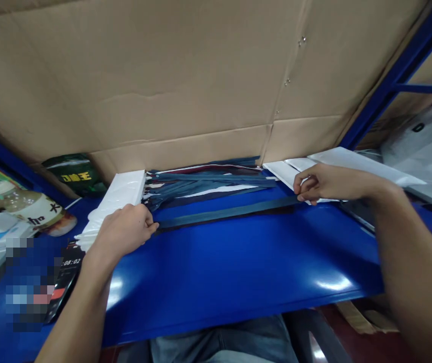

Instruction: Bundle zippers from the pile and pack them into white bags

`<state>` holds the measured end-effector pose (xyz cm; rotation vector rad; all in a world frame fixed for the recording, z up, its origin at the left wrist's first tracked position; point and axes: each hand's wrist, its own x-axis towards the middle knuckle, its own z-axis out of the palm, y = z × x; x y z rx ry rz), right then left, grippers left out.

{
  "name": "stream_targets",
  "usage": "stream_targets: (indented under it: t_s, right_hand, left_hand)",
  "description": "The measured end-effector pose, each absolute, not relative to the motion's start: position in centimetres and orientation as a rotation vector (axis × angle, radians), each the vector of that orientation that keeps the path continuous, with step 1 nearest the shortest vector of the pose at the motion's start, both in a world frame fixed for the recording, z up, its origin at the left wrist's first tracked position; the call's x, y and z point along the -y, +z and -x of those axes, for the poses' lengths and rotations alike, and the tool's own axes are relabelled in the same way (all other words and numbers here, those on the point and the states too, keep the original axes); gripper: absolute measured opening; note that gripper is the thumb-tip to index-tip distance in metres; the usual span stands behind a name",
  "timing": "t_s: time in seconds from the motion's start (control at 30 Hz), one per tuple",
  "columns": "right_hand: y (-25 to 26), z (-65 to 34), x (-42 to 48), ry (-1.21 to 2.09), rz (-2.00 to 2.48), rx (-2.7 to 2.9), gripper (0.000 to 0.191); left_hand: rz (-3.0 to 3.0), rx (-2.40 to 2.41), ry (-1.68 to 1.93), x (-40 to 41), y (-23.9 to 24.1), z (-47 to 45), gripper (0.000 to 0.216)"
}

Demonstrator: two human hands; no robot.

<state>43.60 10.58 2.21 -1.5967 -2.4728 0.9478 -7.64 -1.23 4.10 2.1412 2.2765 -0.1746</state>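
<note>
A flat blue-grey strip (223,214), like fabric tape or a zipper, is stretched level just above the blue table (216,272). My left hand (128,229) pinches its left end between thumb and fingers. At the other end, my right hand (314,184) grips the strip with bent fingers. Behind it lies a loose bundle of similar strips (208,184), mostly blue-grey, with some white and dark red ones. White padded packets flank the bundle: one on the left (119,196), partly behind my left hand, and several on the right (346,164), partly behind my right hand.
A cardboard sheet (185,70) stands behind the table between blue frame posts (386,75). At the left are a bottle (38,209), a dark green pouch (74,174) and a phone (62,287) with a lit screen. A dark flat object (358,217) lies under the right packets.
</note>
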Motion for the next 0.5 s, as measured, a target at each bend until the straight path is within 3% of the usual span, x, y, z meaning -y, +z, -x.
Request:
stream_targets:
  t_s: [0.13, 0.23, 0.4, 0.5]
  right_hand:
    - [2.0, -43.4, -10.9, 0.851, 1.632, 2.513, 0.021]
    - [2.1, -42.7, -10.7, 0.543, 1.678, 2.456, 0.040]
    - [2.2, -41.1, -10.4, 0.202, 1.626, 2.349, 0.047]
    - [1.9, -39.8, -10.1, 0.106, 1.535, 2.360, 0.041]
  left_hand:
    - [-2.068, -2.241, -0.138, 1.1, 3.9, 8.0, 0.042]
    - [-2.152, -2.252, -0.106, 0.9, 3.7, 8.1, 0.052]
    - [-2.408, -2.460, 0.100, -0.4, 2.0, 7.2, 0.026]
    - [-2.521, -2.408, -0.028, -1.4, 0.5, 6.8, 0.031]
